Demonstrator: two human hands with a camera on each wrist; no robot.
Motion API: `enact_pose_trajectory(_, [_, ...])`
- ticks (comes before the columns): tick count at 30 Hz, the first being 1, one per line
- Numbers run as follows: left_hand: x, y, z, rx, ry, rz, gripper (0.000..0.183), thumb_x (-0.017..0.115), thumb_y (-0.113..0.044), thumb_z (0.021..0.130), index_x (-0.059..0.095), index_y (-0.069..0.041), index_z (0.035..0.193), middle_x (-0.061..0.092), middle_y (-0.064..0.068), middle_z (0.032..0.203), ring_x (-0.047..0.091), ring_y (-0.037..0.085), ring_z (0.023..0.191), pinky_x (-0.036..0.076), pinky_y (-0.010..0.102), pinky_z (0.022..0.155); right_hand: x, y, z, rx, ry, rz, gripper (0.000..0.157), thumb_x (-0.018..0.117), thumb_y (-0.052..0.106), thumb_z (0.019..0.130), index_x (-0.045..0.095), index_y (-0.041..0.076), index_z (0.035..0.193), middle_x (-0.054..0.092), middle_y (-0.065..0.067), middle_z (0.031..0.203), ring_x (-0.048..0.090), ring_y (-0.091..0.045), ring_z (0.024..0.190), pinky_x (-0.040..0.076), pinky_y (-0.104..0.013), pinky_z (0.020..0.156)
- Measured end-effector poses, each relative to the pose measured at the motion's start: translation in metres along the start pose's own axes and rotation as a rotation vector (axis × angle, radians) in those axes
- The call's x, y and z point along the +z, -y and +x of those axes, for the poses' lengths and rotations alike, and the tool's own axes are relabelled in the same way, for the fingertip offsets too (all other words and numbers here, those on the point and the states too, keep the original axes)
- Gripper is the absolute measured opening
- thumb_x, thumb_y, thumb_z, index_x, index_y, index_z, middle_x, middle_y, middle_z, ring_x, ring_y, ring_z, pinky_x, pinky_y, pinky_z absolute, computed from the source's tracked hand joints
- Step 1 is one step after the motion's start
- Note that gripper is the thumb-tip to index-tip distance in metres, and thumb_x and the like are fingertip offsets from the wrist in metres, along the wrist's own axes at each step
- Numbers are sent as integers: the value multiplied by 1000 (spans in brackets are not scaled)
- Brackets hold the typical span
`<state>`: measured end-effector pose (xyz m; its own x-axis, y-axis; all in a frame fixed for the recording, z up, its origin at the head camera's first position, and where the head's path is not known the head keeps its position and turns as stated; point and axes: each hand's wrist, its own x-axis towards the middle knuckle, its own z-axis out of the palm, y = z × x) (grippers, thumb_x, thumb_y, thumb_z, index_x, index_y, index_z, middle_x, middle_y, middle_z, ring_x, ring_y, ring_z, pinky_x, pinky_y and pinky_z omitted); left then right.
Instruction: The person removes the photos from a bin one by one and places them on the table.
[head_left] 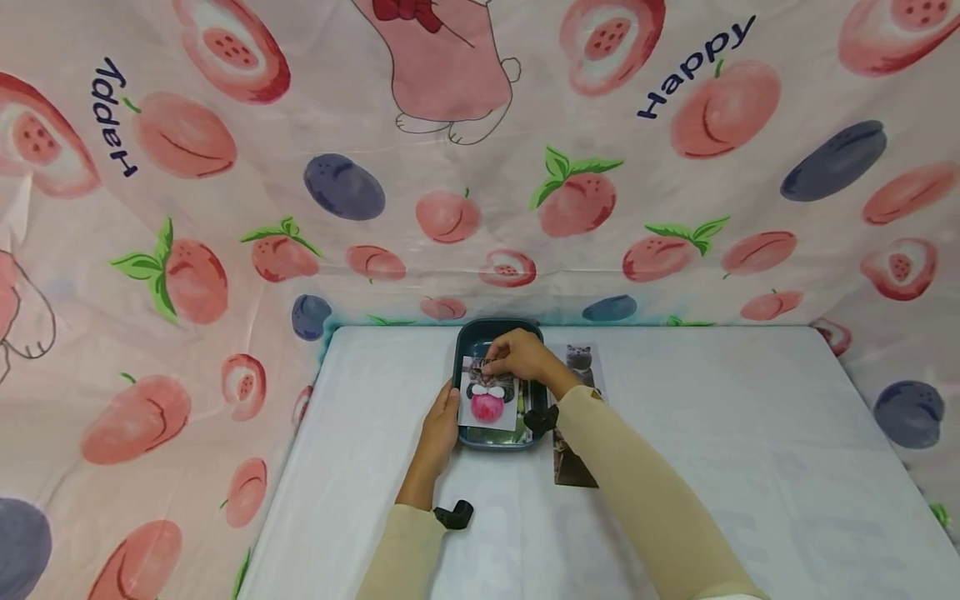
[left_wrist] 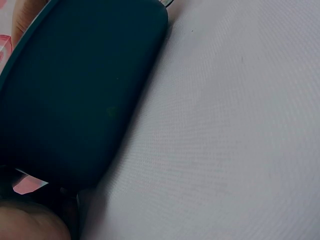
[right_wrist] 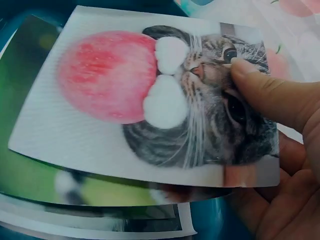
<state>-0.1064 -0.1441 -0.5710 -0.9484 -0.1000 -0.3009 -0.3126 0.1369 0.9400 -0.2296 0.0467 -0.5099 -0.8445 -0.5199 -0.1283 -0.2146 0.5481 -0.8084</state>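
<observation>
My right hand (head_left: 519, 353) pinches a cat photo (right_wrist: 170, 100), thumb on its picture side and fingers beneath. A tabby cat with white paws and a pink ball shows on the print. The photo is over a dark teal tray (head_left: 501, 446). Just under it, a green-toned photo (right_wrist: 30, 170) lies overlapped, with more white-edged prints (right_wrist: 185, 220) lower in the tray. My left hand (head_left: 439, 425) holds the tray by its left side. In the left wrist view, the tray's outer wall (left_wrist: 80, 90) fills the left part, with a finger at the bottom corner.
Right of the tray, a grey cat photo (head_left: 580, 358) and a brown-toned photo (head_left: 573, 468) lie on the white tabletop (head_left: 750, 450), partly hidden by my right forearm. A fruit-patterned cloth (head_left: 450, 275) hangs behind the table and along its sides.
</observation>
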Motion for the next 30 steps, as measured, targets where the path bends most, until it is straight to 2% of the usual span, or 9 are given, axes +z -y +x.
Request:
enact_pose_trajectory(6, [1,2,1,22,17,-34,56,37,-50,110,36,-24,160,37,7,164,26,30,156,21,57,126,-5,-4,-4,-39,-35,11,12,79,31,92,79,20,96,77,2,96,67,-14,84,56,-34,75])
enact_pose_trajectory(9, [2,3,2,12,18,-44,56,37,-49,110,36,-25,160,36,6,165,25,29,156,21,55,127,-10,-6,-8,-49,-68,10,14,78,35,92,80,24,99,77,3,105,69,-18,100,58,-42,89])
enact_pose_trajectory(12, [2,4,4,1,7,-38,56,37,-49,110,36,-26,160,34,5,166,23,28,157,20,55,127,-16,-8,-12,-34,-86,42,18,78,39,91,81,25,103,75,2,114,66,-24,118,54,-51,102])
enact_pose_trajectory(16, [3,2,5,1,-11,-29,55,37,-48,110,37,-25,160,36,6,165,25,29,156,20,56,127,-25,-12,-18,-6,-99,101,21,77,40,92,80,25,105,73,0,120,60,-29,130,49,-56,108])
enact_pose_trajectory(24, [4,-3,4,-29,-11,-2,56,35,-49,110,34,-26,161,32,4,167,20,30,158,18,56,127,-51,-18,-39,16,-120,128,21,74,36,95,79,21,109,71,-5,123,59,-33,130,50,-56,106])
enact_pose_trajectory(30, [3,-4,4,-33,-10,-13,56,35,-49,110,33,-26,161,31,2,168,18,29,158,16,55,128,-75,-23,-58,27,-112,133,29,75,40,93,77,18,113,68,-9,128,57,-34,132,50,-57,105])
